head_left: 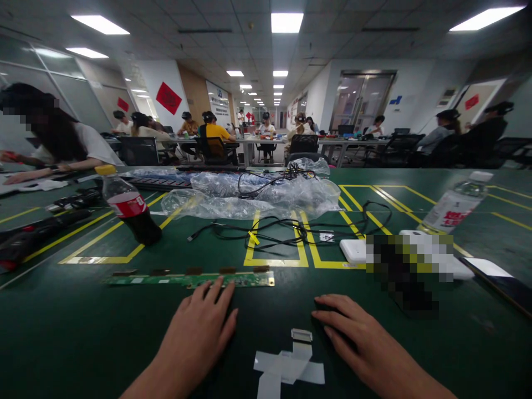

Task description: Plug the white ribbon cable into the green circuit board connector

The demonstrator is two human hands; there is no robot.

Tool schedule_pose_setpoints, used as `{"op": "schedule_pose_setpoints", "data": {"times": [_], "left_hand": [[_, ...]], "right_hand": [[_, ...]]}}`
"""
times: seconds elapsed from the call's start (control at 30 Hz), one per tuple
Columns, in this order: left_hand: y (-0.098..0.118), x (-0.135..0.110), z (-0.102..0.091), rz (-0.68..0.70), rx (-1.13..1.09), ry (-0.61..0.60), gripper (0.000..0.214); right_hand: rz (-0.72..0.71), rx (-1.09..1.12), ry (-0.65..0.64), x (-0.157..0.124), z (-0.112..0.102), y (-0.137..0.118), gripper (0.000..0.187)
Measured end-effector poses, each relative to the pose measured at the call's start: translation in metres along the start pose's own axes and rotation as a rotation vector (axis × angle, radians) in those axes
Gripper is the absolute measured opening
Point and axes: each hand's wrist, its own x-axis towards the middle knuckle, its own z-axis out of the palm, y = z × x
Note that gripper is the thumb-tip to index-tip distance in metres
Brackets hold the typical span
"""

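Loosely splayed, left hand [199,327] touches circuit strip [166,279]; right hand [353,339] lies flat, empty.

We see a long, thin green board [166,279] lying flat on the dark green table. It runs from left to right, just past our fingers. Small brown tabs stick out along its far edge, and its right end looks yellow. The fingertips of our left hand [199,327] touch its near edge, close to the right end. Nearer to us, a white tape cross [286,368] is stuck flat on the table.
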Motion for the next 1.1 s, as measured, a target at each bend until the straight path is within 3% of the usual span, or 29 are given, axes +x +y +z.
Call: {"op": "schedule_pose_setpoints", "data": {"times": [0.13, 0.23, 0.33, 0.57, 0.77, 0.93, 1.1], "left_hand": [[0.036, -0.016, 0.003, 0.286, -0.095, 0.054, 0.056], [0.041, -0.019, 0.012, 0.468, -0.206, 0.145, 0.059], [0.038, -0.018, 0.025, 0.555, -0.296, 0.213, 0.06], [0.036, -0.018, 0.034, 0.682, -0.374, 0.229, 0.059], [0.041, -0.014, 0.03, 0.804, -0.302, 0.128, 0.071], [0.034, -0.015, 0.014, 0.72, -0.31, 0.081, 0.062], [0.029, -0.014, 0.003, 0.693, -0.322, -0.017, 0.07]], "right_hand": [[-0.032, 0.003, 0.07, 0.0, 0.001, -0.001, 0.036], [-0.096, -0.001, 0.123, -0.001, 0.004, -0.002, 0.043], [-0.132, -0.014, 0.13, -0.001, 0.009, -0.004, 0.047], [-0.102, -0.057, 0.039, 0.002, 0.008, -0.001, 0.044], [-0.074, -0.084, 0.034, 0.003, -0.002, 0.007, 0.04], [-0.062, -0.067, 0.036, 0.0, -0.01, 0.014, 0.039], [-0.051, -0.066, 0.068, -0.001, -0.013, 0.017, 0.037]]}}
